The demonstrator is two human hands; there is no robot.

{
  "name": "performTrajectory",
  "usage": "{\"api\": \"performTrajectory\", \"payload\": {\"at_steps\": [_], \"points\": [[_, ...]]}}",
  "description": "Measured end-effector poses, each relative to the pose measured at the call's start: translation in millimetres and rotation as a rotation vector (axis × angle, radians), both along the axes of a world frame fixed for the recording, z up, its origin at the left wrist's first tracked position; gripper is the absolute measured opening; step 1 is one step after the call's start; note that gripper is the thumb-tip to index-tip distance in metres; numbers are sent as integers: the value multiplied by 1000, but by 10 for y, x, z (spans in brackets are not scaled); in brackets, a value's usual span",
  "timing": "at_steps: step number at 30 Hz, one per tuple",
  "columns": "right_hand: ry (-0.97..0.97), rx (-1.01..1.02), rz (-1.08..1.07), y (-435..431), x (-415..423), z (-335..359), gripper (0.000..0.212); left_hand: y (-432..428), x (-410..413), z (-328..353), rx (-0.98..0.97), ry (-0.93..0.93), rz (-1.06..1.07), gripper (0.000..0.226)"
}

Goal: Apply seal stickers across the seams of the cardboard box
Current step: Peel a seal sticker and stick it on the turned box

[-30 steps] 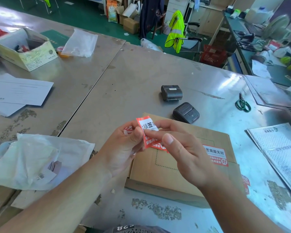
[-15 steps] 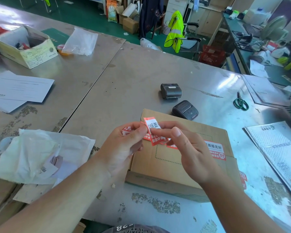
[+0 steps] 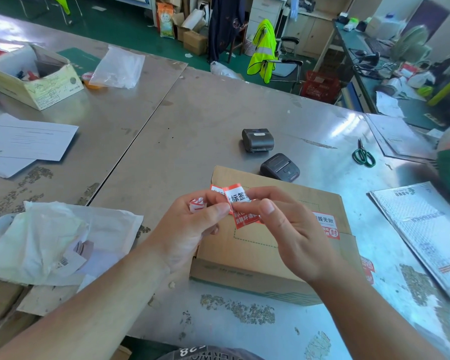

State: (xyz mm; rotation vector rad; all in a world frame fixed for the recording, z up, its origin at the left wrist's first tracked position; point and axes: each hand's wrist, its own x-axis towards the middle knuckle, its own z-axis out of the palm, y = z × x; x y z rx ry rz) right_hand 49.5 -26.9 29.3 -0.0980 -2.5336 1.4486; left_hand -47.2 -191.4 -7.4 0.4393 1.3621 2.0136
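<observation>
Our left hand point(image 3: 192, 224) and right hand point(image 3: 289, 229) meet above the near-left part of the cardboard box point(image 3: 268, 245), and both pinch the same seal sticker point(image 3: 240, 207) between thumb and fingertips. The sticker is red-orange with a white panel bearing black characters at its top and white characters on the red lower part; it curls and hangs crooked between our hands, clear of the box lid. In the left palm we also hold a crumpled white-and-red scrap point(image 3: 196, 205), perhaps backing paper, though the view is too cramped for us to be sure.

The box lies flat and closed on the steel tabletop point(image 3: 192, 131), brown, with a dashed rectangle printed on its lid. A second sticker point(image 3: 327, 226) of the same kind is already stuck at the lid's right edge. Just beyond the box's far side sit two small black printers point(image 3: 257, 139), and a pair of green-handled scissors point(image 3: 363, 155) lies farther right.
</observation>
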Motion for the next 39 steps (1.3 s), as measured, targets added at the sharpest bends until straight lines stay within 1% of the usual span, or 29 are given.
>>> {"api": "performTrajectory", "payload": {"at_steps": [5, 13, 19, 23, 24, 26, 28, 30, 32, 34, 37, 39], "points": [[21, 68, -1, 10, 53, 29, 45, 57, 26, -14, -8, 12, 22, 10], [19, 44, -19, 34, 91, 3, 46, 84, 44, -23, -34, 27, 8, 14], [-6, -4, -63, 57, 78, -37, 55, 78, 47, -38, -39, 16, 25, 13], [-13, -4, -76, 53, 67, -38, 56, 87, 54, -20, 15, 21, 11, 23], [-14, 3, -61, 49, 65, -33, 57, 94, 61, -3, 26, 40, 3, 22], [-9, 20, -32, 39, 59, -30, 58, 118, 71, 18, 34, 53, -2, 14], [-8, 15, -28, 26, 62, -29, 58, 141, 81, 27, 32, 33, 6, 13], [-23, -51, -19, 5, 65, -31, 58, 172, 90, 28, 20, 20, 24, 14], [-62, -214, -5, -10, 57, -27, 56, 211, 85, 9, 24, -10, 46, 17], [-99, -354, -7, 9, 32, -27, 57, 249, 67, 13, 23, -60, 73, 14], [-116, -419, -38, 78, 8, -47, 58, 287, 65, 34, 20, -90, 79, 17], [-123, -406, -56, 126, 13, -71, 59, 299, 79, 35, 20, -58, 62, 30]]}}
